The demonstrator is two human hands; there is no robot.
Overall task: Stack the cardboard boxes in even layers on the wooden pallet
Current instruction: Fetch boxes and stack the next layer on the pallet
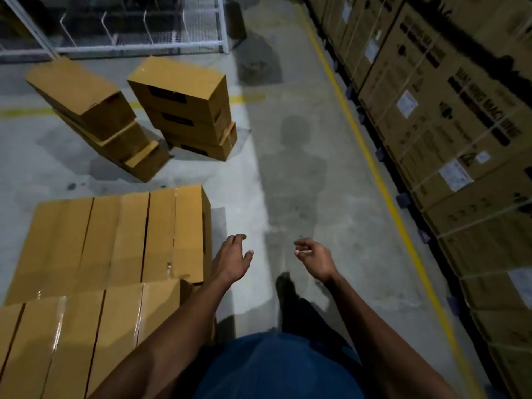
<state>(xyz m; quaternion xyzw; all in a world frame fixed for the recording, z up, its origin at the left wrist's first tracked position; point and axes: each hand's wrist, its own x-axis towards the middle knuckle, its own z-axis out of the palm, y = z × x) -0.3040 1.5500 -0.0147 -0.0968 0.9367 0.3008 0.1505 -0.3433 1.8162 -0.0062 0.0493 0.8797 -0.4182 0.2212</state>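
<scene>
A layer of brown cardboard boxes (115,240) lies side by side at the lower left; the pallet beneath them is hidden. Two loose stacks of boxes stand on the floor farther off: a leaning one (95,116) at the left and a straighter one (187,108) beside it. My left hand (233,259) hangs in the air just right of the layer's near corner, fingers relaxed, holding nothing. My right hand (312,257) is out over the bare floor, fingers loosely curled, empty.
A wall of large strapped cartons (446,125) on blue pallets runs along the right, behind a yellow floor line (374,168). A white wire cage (129,30) stands at the back left. Grey concrete floor (288,182) stretches ahead between them. My foot (288,292) shows below.
</scene>
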